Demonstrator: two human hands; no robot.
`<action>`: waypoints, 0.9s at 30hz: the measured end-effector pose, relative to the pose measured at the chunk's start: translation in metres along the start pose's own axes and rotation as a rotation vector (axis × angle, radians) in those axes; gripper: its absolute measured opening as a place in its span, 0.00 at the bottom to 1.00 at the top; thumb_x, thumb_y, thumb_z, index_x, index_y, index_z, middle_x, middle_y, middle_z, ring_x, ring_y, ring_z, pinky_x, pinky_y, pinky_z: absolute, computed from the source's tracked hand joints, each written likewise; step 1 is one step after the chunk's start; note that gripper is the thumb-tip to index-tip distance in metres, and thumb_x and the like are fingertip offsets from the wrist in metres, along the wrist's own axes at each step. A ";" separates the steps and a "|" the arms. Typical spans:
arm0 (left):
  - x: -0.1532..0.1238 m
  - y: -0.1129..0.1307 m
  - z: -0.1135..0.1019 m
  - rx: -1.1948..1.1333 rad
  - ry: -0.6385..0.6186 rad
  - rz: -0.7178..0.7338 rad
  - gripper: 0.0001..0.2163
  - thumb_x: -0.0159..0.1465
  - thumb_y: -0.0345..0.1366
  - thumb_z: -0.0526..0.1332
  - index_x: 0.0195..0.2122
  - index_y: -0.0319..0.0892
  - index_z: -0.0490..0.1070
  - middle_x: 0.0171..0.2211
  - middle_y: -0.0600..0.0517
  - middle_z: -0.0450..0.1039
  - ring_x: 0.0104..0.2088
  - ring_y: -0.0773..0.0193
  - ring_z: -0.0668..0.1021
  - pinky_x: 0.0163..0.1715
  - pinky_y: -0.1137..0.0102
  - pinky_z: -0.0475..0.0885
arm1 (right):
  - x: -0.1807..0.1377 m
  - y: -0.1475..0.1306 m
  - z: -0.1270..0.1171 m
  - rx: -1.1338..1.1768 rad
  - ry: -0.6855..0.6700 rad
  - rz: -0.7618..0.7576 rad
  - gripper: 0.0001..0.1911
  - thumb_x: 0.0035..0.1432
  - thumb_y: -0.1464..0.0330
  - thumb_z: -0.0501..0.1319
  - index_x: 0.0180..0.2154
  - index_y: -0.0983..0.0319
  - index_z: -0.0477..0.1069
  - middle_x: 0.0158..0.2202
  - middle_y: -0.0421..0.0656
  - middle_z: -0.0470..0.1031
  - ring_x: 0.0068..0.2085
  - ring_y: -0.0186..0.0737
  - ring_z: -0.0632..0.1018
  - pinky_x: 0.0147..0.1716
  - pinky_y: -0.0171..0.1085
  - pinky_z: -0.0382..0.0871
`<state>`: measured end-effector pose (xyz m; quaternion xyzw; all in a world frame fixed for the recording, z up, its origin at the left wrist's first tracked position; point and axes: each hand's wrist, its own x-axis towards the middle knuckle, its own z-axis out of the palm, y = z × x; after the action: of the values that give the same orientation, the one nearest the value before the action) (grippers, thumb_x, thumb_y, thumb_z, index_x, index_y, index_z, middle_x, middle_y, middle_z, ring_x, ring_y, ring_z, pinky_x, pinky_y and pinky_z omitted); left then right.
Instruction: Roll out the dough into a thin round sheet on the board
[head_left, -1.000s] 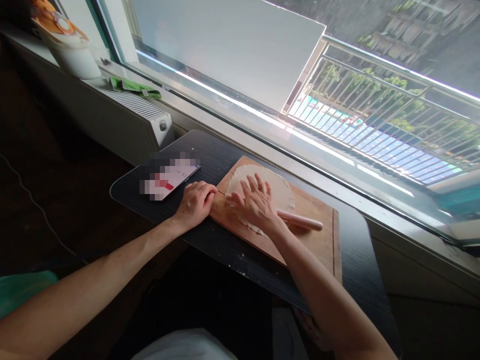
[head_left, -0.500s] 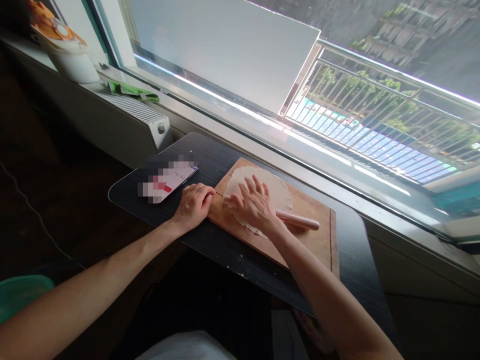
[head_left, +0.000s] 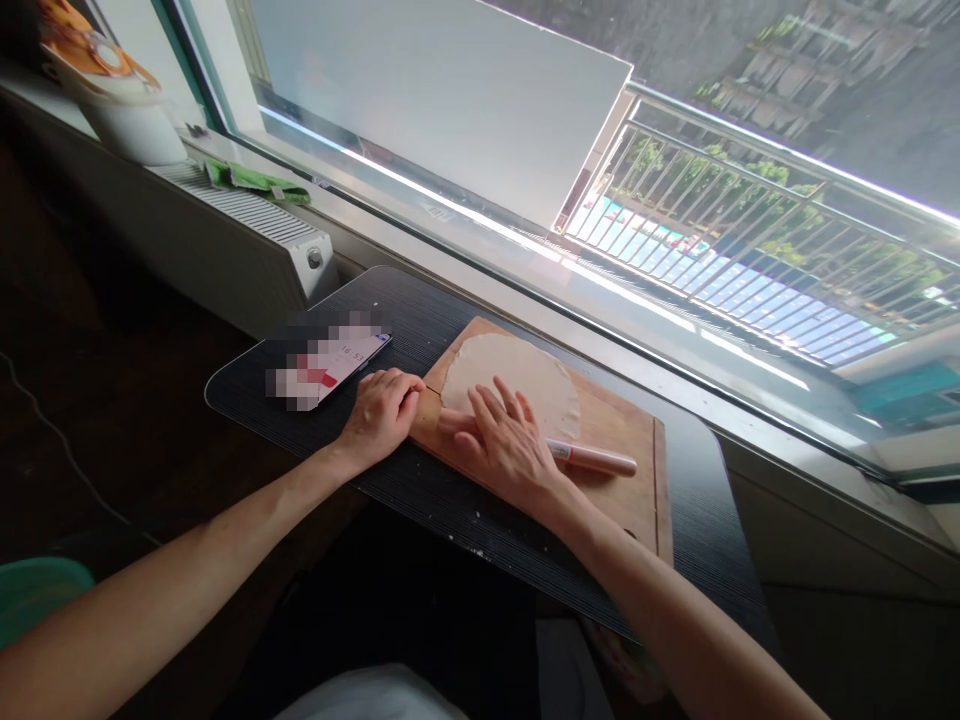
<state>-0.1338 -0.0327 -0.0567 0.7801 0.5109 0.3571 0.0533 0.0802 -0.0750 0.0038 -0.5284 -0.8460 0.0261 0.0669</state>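
Note:
A thin, roundish sheet of dough [head_left: 510, 370] lies on a wooden cutting board [head_left: 619, 425]. My right hand [head_left: 510, 445] rests flat, fingers stretched and spread, over a rolling pin [head_left: 600, 459] near the dough's front edge. The pin's right end sticks out past my palm, and its middle is hidden under the hand. At the board's left edge, my left hand [head_left: 381, 415] is closed with its fingers curled over the edge and corner.
A phone [head_left: 337, 360] lies on the dark table [head_left: 405, 290], left of the board. Beyond stand a radiator [head_left: 277, 250] with a green cloth [head_left: 255, 182] and a white bucket-like container [head_left: 139, 125]. A large window runs along the far side. A green basin [head_left: 45, 595] is at lower left.
My right hand and the rolling pin have come back toward me, uncovering more of the dough. My left hand stays on the board's edge. The view has shifted slightly.

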 end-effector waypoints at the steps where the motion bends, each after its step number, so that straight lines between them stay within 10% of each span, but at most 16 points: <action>1: 0.000 0.000 0.000 -0.006 -0.003 -0.003 0.08 0.67 0.31 0.51 0.38 0.44 0.70 0.36 0.49 0.75 0.39 0.56 0.75 0.45 0.60 0.68 | -0.008 -0.002 0.000 0.004 -0.003 -0.042 0.32 0.70 0.55 0.51 0.67 0.65 0.57 0.68 0.51 0.61 0.71 0.52 0.51 0.67 0.54 0.46; 9: 0.000 -0.001 -0.001 0.010 -0.023 -0.013 0.08 0.66 0.31 0.52 0.38 0.43 0.70 0.36 0.48 0.75 0.38 0.56 0.75 0.44 0.59 0.68 | 0.025 0.007 -0.003 -0.048 -0.002 0.149 0.28 0.70 0.55 0.50 0.63 0.66 0.63 0.68 0.54 0.59 0.71 0.55 0.51 0.66 0.58 0.47; 15: 0.000 0.000 0.001 -0.007 -0.012 -0.011 0.08 0.66 0.31 0.51 0.38 0.43 0.70 0.36 0.49 0.75 0.39 0.57 0.75 0.44 0.60 0.68 | -0.021 -0.004 -0.002 -0.001 -0.015 -0.090 0.37 0.67 0.51 0.53 0.68 0.67 0.54 0.69 0.52 0.58 0.71 0.52 0.51 0.68 0.55 0.45; 21: 0.000 -0.001 0.000 0.027 -0.008 -0.003 0.08 0.67 0.31 0.52 0.38 0.43 0.70 0.36 0.48 0.75 0.38 0.56 0.75 0.44 0.60 0.67 | 0.026 0.013 -0.001 -0.006 0.021 0.111 0.30 0.69 0.53 0.50 0.63 0.66 0.64 0.69 0.56 0.57 0.71 0.56 0.50 0.66 0.60 0.44; 27: 0.000 0.000 0.001 0.005 0.000 -0.002 0.08 0.67 0.31 0.51 0.39 0.43 0.70 0.36 0.49 0.75 0.38 0.57 0.75 0.44 0.60 0.67 | -0.024 0.001 0.002 0.013 0.029 -0.119 0.37 0.66 0.51 0.54 0.67 0.66 0.55 0.68 0.54 0.59 0.71 0.53 0.51 0.68 0.56 0.44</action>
<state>-0.1337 -0.0325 -0.0577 0.7797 0.5125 0.3559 0.0517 0.0911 -0.0956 -0.0004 -0.4769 -0.8747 0.0199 0.0841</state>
